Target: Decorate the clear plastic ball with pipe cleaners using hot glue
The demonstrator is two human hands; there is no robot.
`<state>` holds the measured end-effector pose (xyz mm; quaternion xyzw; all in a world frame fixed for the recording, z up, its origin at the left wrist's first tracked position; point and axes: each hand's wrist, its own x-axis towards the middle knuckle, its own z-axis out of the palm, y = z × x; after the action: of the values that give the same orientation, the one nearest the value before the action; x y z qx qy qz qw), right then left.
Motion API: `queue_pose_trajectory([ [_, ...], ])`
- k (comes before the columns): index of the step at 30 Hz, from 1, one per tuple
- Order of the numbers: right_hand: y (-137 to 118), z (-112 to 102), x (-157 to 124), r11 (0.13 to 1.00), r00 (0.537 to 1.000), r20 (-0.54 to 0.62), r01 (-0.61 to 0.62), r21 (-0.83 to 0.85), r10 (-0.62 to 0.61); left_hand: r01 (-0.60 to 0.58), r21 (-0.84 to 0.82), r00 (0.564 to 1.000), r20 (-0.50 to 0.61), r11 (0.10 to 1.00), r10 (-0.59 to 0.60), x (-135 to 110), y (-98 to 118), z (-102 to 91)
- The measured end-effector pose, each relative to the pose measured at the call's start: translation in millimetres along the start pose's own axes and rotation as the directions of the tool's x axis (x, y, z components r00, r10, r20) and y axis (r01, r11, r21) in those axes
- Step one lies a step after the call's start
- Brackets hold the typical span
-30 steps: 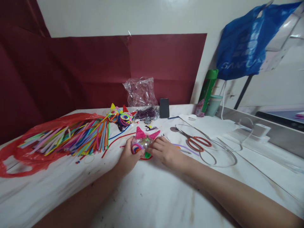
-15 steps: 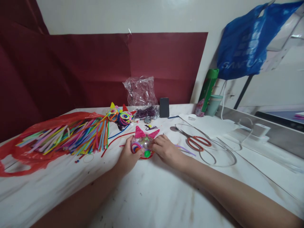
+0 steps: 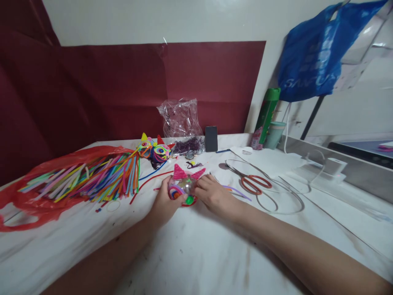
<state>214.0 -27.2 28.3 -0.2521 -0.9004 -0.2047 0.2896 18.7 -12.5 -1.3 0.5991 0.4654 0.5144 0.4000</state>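
A clear round ball [image 3: 187,186] with pink fuzzy pointed ears [image 3: 180,172] rests low over the table. Coiled pipe cleaners in purple, blue and orange form one eye on its left side, and a green disc [image 3: 189,200] sits at its lower front. My left hand [image 3: 167,203] is closed round the ball's left side, thumb across the front. Against the right side, my right hand [image 3: 214,194] has its fingers bent and pressed together; whatever they pinch is hidden. Purple pipe cleaners [image 3: 238,191] lie just right of that hand.
Many pipe cleaners [image 3: 119,176] lie on a red plastic bag [image 3: 46,211] at left. Two finished-looking animal heads [image 3: 161,152] stand behind. Scissors [image 3: 253,184] and a looped cable [image 3: 294,211] lie at right. A phone [image 3: 211,139] and clear bag [image 3: 179,119] stand at the back.
The whole view has shifted slightly. Both hands stay on the ball in nearly the same pose, with no other clear difference.
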Motion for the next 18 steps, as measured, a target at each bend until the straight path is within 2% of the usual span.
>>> queue_pose_trajectory([
  [6,1.3,-1.7,-0.7,1.000,0.997,0.073,-0.011,0.021,0.010,-0.014,-0.058,1.000,0.016,0.998,0.015,1.0,-2.7,-1.9],
  [11,1.5,-0.1,-1.3,1.000,0.999,0.051,-0.005,0.017,0.005,0.011,-0.036,0.999,-0.038,0.999,-0.013,-0.1,0.9,0.0],
  [18,2.4,2.3,-2.8,0.990,0.993,0.020,-0.116,0.082,0.115,0.031,0.055,0.996,-0.086,0.998,-0.026,-2.7,10.9,0.2],
])
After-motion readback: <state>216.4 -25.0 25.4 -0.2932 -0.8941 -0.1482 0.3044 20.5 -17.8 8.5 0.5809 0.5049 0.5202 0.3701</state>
